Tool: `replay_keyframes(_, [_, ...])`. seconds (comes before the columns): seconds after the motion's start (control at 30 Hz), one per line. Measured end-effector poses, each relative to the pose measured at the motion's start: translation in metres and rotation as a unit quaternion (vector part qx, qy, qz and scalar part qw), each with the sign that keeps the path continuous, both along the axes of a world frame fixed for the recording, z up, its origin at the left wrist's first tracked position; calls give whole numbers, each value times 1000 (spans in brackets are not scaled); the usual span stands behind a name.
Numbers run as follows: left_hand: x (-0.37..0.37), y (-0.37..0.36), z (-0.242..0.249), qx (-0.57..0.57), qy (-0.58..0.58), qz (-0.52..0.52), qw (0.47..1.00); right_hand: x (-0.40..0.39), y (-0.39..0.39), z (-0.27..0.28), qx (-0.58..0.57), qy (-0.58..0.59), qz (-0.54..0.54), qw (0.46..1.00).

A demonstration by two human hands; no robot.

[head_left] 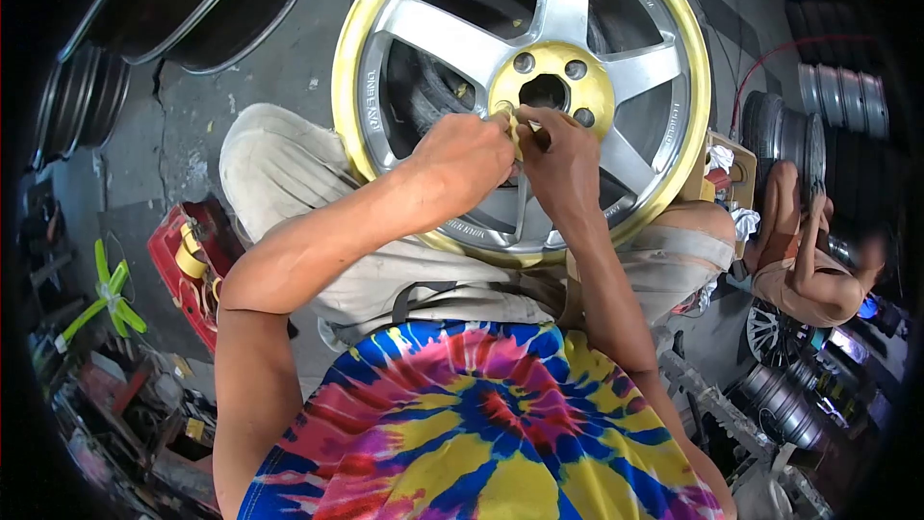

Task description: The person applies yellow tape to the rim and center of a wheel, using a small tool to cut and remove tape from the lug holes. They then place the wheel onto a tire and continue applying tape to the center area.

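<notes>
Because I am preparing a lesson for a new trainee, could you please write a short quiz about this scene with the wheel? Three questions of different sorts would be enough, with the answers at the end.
1. Multiple choice: which colour is the outer rim of the wheel?
a) red
b) yellow
c) blue

2. True or false: the left hand and the right hand are both at the yellow hub.

3. Short answer: on which side of the person in the colourful shirt, their own left or right, does the red container lie?

Key: 1. b; 2. true; 3. left.
</notes>
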State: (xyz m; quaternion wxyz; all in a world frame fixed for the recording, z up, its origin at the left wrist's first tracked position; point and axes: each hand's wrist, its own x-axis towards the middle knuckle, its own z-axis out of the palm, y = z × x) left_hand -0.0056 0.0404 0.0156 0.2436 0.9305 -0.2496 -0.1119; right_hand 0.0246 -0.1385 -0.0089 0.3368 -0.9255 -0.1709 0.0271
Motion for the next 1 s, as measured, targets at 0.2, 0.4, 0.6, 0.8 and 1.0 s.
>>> replay_keyframes(0.2, [1,-2,2,11,10,11,1000,-3,5,-1,-30,12,-19,999])
replay_keyframes(0.4, [2,1,-3,-18,-10,15,1000,-2,5,-4,59,112,-74,989])
replay_keyframes(0.6, [27,25,8,-122,-90,87,985,1,-7,15,18,220,-68,973])
replay_keyframes(0.8, [65,58,38,-136,-169,235,947,43,-84,12,106,-156,-14,982])
replay_keyframes(1.0, [117,64,19,-11,-169,142,975,75,-217,33,-98,-74,-216,969])
